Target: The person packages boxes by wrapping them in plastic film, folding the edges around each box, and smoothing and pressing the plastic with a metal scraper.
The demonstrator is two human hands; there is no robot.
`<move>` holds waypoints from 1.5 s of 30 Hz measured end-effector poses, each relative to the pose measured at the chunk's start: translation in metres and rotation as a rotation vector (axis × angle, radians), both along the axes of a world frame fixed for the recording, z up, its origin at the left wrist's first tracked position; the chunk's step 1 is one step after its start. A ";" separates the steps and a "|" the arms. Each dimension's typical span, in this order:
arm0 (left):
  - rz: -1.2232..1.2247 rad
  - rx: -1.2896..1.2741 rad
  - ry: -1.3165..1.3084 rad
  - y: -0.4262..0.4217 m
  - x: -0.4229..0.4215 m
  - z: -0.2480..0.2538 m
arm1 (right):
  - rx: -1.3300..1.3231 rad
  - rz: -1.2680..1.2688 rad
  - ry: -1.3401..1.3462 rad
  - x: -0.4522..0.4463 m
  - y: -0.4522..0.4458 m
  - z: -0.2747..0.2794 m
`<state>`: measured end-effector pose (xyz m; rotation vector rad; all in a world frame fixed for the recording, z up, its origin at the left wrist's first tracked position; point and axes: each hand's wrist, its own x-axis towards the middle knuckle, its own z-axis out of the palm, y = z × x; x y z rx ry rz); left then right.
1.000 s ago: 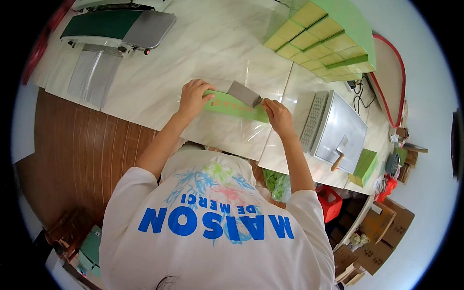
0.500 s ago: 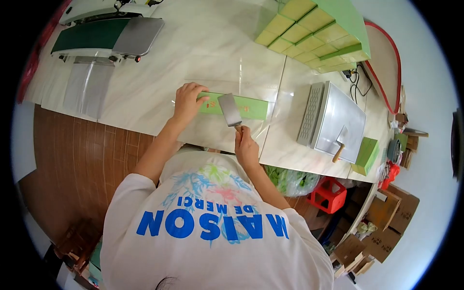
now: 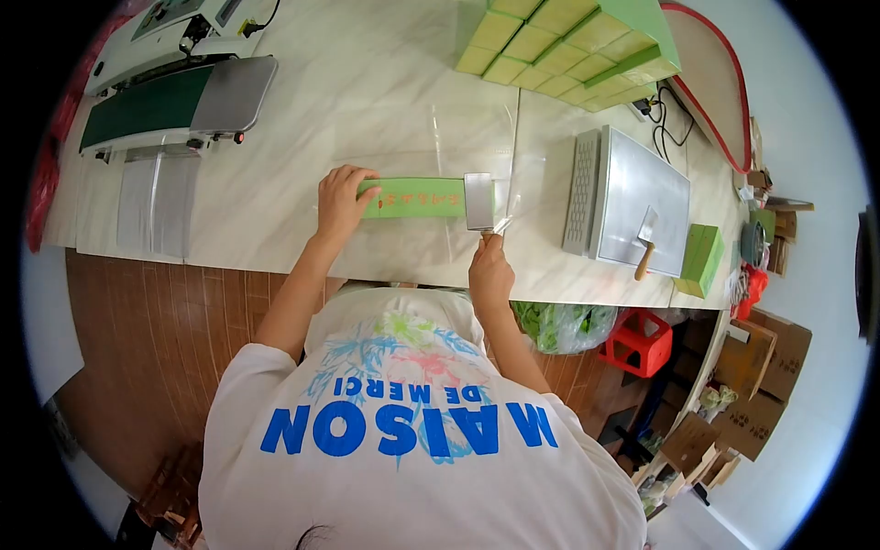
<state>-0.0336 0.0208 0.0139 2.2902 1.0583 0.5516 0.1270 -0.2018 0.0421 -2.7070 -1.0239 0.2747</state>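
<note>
A long green box (image 3: 417,199) with orange lettering lies flat on the marble-patterned table, with clear plastic film (image 3: 446,137) around it. My left hand (image 3: 343,200) grips the box's left end, fingers over the top and thumb at the near side. In my right hand (image 3: 491,273) is a scraper, closed round its handle. The scraper's flat metal blade (image 3: 478,202) lies over the right end of the box and hides part of it. Whether the blade presses on the box or on film over it, I cannot tell.
A metal hot plate (image 3: 642,202) stands to the right, with a second scraper (image 3: 646,243) on it and a green box (image 3: 699,260) beside it. Stacked green boxes (image 3: 559,46) rise at the back. At the left stands a machine with a green belt (image 3: 147,105).
My right hand has moved the scraper rightward, from the middle of the green box to its right end. My left hand stays on the left end. The whole view has shifted slightly.
</note>
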 end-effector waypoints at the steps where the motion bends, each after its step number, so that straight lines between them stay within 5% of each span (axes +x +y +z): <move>1: -0.003 -0.003 -0.004 0.000 0.000 0.000 | 0.000 -0.004 -0.035 0.002 -0.001 -0.001; 17: 0.009 0.007 -0.027 0.001 -0.005 -0.011 | -0.014 -0.058 0.032 0.022 -0.015 0.005; 24: 0.219 -0.021 -0.036 0.002 -0.038 -0.012 | 0.195 -0.062 0.127 0.039 -0.026 0.021; 27: 0.379 -0.128 -0.130 0.007 -0.057 -0.025 | 0.243 0.045 0.285 0.040 -0.011 0.033; 30: 0.515 -0.475 -0.338 0.012 -0.075 -0.048 | 0.269 0.493 0.345 0.028 0.029 0.047; 32: 0.348 -1.083 -0.469 0.016 -0.087 -0.038 | 0.243 0.694 0.413 0.017 0.058 0.052; 36: 0.207 -1.122 -0.413 0.012 -0.088 -0.033 | 0.168 0.915 0.469 0.006 0.098 0.045; 45: 0.224 -1.166 -0.518 0.011 -0.076 -0.027 | 0.040 0.879 0.465 0.025 0.126 0.033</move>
